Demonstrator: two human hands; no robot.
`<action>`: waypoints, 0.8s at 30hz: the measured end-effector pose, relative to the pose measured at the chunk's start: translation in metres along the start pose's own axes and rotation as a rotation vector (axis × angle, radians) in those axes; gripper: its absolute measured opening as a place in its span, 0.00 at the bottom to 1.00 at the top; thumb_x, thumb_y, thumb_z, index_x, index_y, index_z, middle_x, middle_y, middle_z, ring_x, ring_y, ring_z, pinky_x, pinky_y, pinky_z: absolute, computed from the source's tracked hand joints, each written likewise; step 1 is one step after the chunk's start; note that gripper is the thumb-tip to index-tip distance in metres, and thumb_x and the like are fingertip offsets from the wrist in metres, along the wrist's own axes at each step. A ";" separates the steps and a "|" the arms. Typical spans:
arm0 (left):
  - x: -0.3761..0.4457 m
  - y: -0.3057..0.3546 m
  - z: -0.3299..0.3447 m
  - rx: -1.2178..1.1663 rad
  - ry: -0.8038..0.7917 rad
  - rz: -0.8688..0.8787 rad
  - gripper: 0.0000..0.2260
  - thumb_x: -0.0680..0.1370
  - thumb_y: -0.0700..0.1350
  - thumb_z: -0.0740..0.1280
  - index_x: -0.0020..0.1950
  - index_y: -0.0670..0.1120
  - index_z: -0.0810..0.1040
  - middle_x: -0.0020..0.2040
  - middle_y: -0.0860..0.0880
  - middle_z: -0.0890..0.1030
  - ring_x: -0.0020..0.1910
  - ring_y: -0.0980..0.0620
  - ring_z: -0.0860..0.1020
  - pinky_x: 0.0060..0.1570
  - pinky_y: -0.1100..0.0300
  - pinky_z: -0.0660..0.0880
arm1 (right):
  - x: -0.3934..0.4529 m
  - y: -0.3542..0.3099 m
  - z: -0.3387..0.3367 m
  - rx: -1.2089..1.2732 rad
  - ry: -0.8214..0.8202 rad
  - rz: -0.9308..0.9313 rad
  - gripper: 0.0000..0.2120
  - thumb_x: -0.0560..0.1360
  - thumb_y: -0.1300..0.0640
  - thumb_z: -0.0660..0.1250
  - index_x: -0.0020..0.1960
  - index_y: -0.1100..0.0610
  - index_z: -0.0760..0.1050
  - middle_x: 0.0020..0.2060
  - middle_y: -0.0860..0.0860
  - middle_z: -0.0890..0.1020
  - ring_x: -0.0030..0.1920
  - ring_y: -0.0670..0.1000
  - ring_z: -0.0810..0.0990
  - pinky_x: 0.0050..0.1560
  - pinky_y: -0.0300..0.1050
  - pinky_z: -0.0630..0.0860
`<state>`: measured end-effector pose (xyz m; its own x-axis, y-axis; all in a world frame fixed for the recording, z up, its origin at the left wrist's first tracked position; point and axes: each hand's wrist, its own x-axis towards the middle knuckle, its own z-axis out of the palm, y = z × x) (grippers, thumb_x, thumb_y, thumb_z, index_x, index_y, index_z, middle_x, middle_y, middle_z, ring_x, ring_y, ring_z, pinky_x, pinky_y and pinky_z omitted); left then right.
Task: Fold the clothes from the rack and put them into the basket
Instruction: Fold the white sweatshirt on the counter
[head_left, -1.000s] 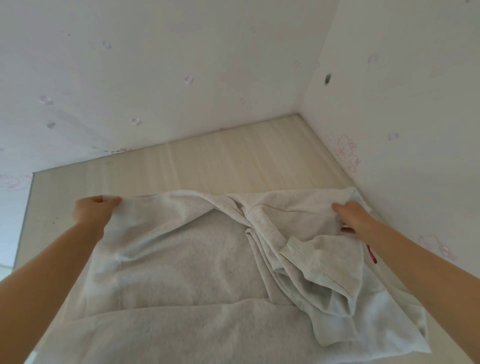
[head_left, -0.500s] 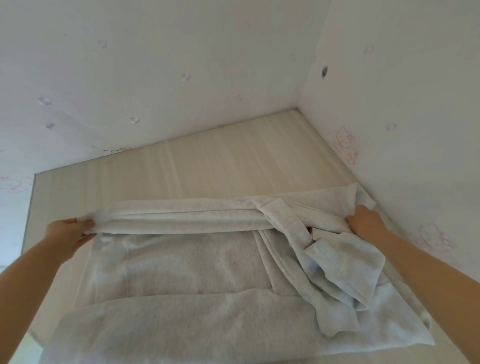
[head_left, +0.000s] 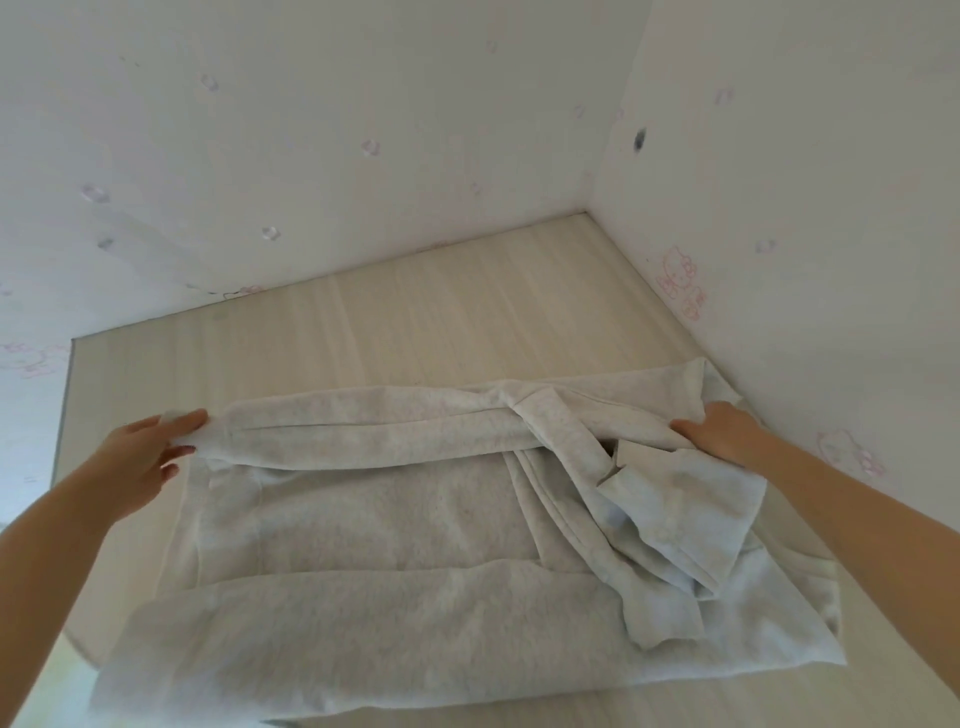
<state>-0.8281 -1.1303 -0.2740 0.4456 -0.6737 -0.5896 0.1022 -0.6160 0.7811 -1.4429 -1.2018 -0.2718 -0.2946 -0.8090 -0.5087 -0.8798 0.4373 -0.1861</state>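
Pale wood surface (head_left: 415, 322), wall corner | grey sweatshirt (head_left: 363, 519), far edge rolled | left hand (head_left: 140, 457) pinches roll end | right hand (head_left: 727, 434) grips bunched side | risk: loose sleeve (head_left: 670, 519) skews fold.

Right hand (head_left: 727, 434) fingertips buried in the grey garment (head_left: 395, 530), its grip apparently a pinch; garment's near hem and both forearms cut by the frame edge.

Bare tabletop (head_left: 415, 322) beyond sweatshirt (head_left: 363, 545); walls (head_left: 779, 260) block far, right sides.
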 end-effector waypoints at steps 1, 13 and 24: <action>-0.001 -0.002 -0.003 -0.025 -0.020 0.016 0.03 0.78 0.38 0.66 0.50 0.43 0.78 0.46 0.48 0.79 0.46 0.53 0.79 0.60 0.57 0.66 | -0.001 0.002 -0.001 -0.043 0.015 -0.030 0.22 0.78 0.45 0.63 0.55 0.66 0.72 0.38 0.54 0.76 0.38 0.52 0.74 0.33 0.41 0.68; -0.040 -0.032 0.038 1.050 0.363 0.160 0.34 0.72 0.40 0.73 0.73 0.39 0.61 0.70 0.35 0.62 0.66 0.33 0.64 0.64 0.38 0.64 | -0.041 0.008 0.000 -0.188 0.340 -0.211 0.27 0.77 0.49 0.65 0.68 0.63 0.62 0.62 0.61 0.70 0.57 0.62 0.75 0.53 0.54 0.75; -0.110 -0.032 0.237 1.206 -0.520 0.809 0.38 0.76 0.39 0.68 0.79 0.52 0.51 0.79 0.50 0.55 0.77 0.49 0.56 0.73 0.54 0.58 | -0.098 0.038 0.004 -0.254 -0.145 -0.455 0.25 0.73 0.42 0.67 0.64 0.53 0.70 0.55 0.49 0.74 0.52 0.49 0.75 0.53 0.42 0.73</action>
<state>-1.0912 -1.1332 -0.2828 -0.3496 -0.8846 -0.3085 -0.8756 0.1914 0.4435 -1.4459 -1.1046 -0.2330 0.1754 -0.8244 -0.5381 -0.9745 -0.0676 -0.2140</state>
